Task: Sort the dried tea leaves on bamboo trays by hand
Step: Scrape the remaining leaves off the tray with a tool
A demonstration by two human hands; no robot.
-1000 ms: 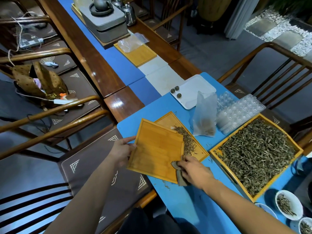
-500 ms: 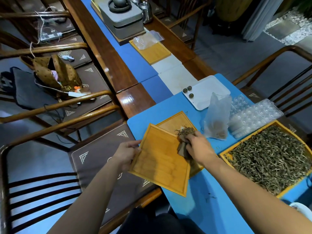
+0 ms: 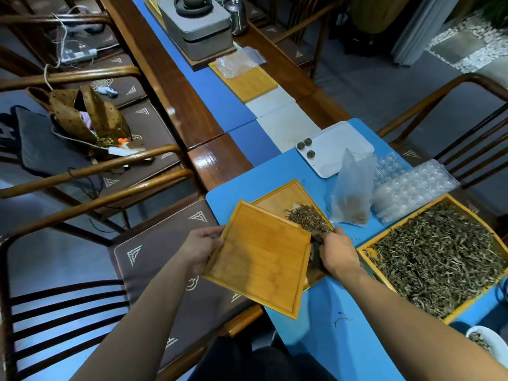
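Observation:
My left hand grips the left edge of an empty bamboo tray, held tilted over the table's near-left corner. Under it lies a second bamboo tray with a small heap of dried tea leaves. My right hand holds a dark folded cloth pressed against the right rim of the held tray, just below the heap. A large bamboo tray full of dried tea leaves sits on the blue mat to the right.
A clear plastic bag stands behind the small trays, beside clear moulded blister packs. A white tray holds three dark tea balls. A white bowl sits at bottom right. Wooden chairs flank the table; a tea set stands far back.
My right hand with the cloth swept up to the leaf heap, then came back down along the held tray's right rim. The leaves are bunched higher on the lower tray.

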